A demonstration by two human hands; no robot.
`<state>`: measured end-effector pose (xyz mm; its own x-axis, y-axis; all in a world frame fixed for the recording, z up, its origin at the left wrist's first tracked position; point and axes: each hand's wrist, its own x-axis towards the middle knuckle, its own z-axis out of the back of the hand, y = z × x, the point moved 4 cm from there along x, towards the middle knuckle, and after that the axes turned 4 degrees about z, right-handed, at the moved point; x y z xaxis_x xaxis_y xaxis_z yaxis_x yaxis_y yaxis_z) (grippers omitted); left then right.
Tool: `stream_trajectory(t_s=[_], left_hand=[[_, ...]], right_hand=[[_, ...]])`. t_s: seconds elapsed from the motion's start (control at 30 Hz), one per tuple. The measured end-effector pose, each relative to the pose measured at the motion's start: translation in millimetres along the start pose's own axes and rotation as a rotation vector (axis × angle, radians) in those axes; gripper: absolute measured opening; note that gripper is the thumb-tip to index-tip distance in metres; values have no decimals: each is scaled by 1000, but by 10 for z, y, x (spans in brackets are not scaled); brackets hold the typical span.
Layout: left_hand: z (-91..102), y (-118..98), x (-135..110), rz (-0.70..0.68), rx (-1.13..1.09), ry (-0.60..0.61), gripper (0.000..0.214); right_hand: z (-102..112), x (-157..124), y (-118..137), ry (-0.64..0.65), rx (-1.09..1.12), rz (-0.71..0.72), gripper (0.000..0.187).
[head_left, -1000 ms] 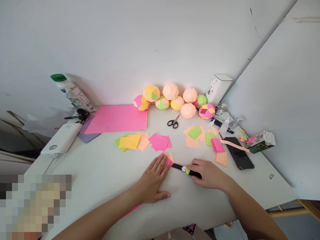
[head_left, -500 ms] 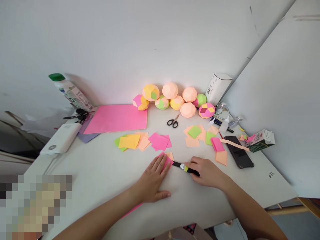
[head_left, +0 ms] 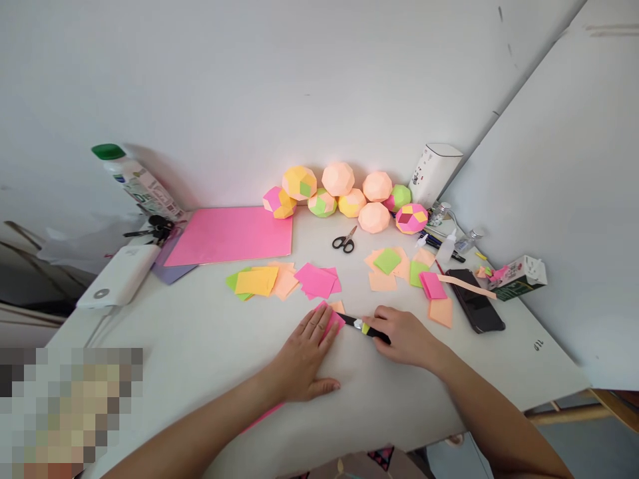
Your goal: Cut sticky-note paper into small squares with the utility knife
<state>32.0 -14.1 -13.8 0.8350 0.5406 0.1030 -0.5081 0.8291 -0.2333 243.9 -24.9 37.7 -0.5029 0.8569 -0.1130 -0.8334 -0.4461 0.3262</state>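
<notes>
My left hand [head_left: 307, 356] lies flat, fingers stretched out, pressing a pink paper [head_left: 336, 322] onto the table. A peach paper [head_left: 339, 307] shows just past its far edge. My right hand [head_left: 405, 334] is closed around a black and yellow utility knife [head_left: 358, 324]. The knife's blade points left, its tip at the right edge of the pink paper beside my left fingertips. A strip of pink [head_left: 264, 418] shows under my left forearm. Beyond my hands lie loose pink sheets [head_left: 315, 279].
Yellow papers [head_left: 256, 281] and peach and green papers [head_left: 387, 261] lie farther back. Scissors [head_left: 344, 241] rest before several faceted paper balls [head_left: 338, 179]. A pink board [head_left: 229, 234] and white power bank [head_left: 118, 276] are left; a phone [head_left: 476, 301] and small carton [head_left: 522, 277] are right.
My right hand has moved the knife slightly left and away from me, bringing its blade up along the pink paper's edge. My left hand stays flat on the paper.
</notes>
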Motion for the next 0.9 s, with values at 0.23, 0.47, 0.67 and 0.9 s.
stream_trajectory(t_s=[0.23,0.47,0.67,0.9], left_hand=[[-4,-4,3,1,10,24,100],[-8,-4,3,2,1,27,100],[-12,-4,1,17,10,34,99],[-16,-3,2,10,16,27,99]], right_hand=[[-21,60,17,-13,-36,-1,47],[-67,114,14,-35,-47,-5,47],[-83,144,22,-43,-52,-13,47],[-79,182,48,-39,-60,-22,46]])
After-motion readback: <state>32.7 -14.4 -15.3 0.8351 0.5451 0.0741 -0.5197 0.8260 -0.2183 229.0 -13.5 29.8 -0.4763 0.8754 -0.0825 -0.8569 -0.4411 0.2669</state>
